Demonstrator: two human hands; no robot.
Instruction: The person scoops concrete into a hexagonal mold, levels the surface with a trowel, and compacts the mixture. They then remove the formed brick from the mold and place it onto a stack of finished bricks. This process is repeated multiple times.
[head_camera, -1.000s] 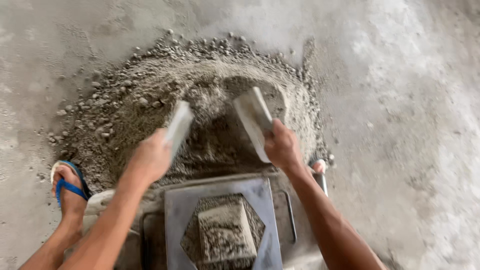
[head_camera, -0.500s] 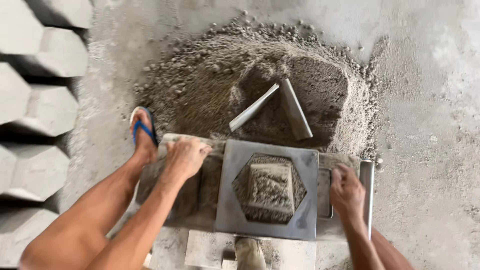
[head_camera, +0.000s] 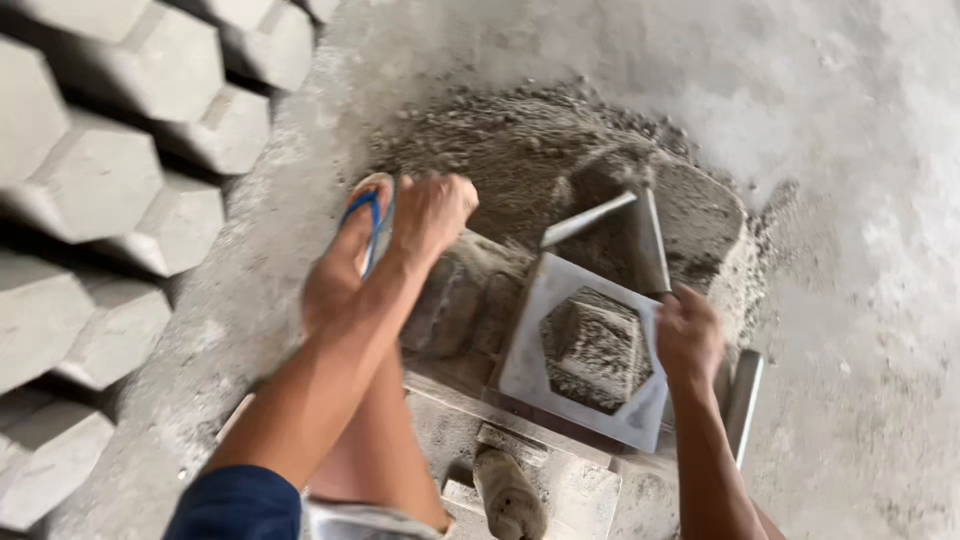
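The metal mould (head_camera: 590, 350), packed with damp mix, sits before the pile (head_camera: 560, 160). Right hand (head_camera: 688, 335) clasps its edge; left hand (head_camera: 432, 210) hangs fisted, empty. Looks heavy, rigid—best gripped by the rims.

The bare grey concrete floor (head_camera: 860, 200) carries a heap of loose grey sand-and-gravel mix (head_camera: 520, 150), rows of pale hexagonal concrete blocks (head_camera: 90, 180) along its left side, and a grey metal press frame (head_camera: 520, 470) just beside the heap.
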